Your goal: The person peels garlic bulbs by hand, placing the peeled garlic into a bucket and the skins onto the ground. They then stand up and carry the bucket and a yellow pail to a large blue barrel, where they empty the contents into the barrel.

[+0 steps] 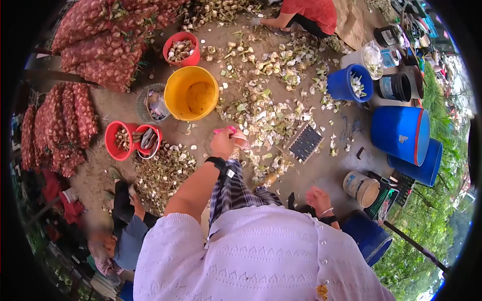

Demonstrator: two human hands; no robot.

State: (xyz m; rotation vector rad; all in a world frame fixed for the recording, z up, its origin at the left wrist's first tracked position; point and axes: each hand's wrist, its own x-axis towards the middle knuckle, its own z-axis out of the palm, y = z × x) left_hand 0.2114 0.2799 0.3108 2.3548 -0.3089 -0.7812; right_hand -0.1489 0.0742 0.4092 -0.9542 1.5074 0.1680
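Note:
My left hand (223,145), with a black watch on its wrist, reaches forward over the floor. Its fingers are closed on a small pink object (227,130) whose kind I cannot make out. Just beyond it lie loose garlic peelings and stalks (266,118). Ahead of that hand stands a yellow bucket (173,95) with nothing visible in it but stains. My right hand (318,199), wearing a bracelet and a dark wristband, hovers low at my right side. Its fingers are loosely bent and apart, with nothing seen in them.
Red buckets (167,51) of garlic and a mesh basket (143,103) stand at left, near stacked net sacks (103,65). A dark slotted panel (306,144) lies ahead right. Blue drums (399,133) line the right. One person (314,15) crouches ahead; another (128,241) sits left.

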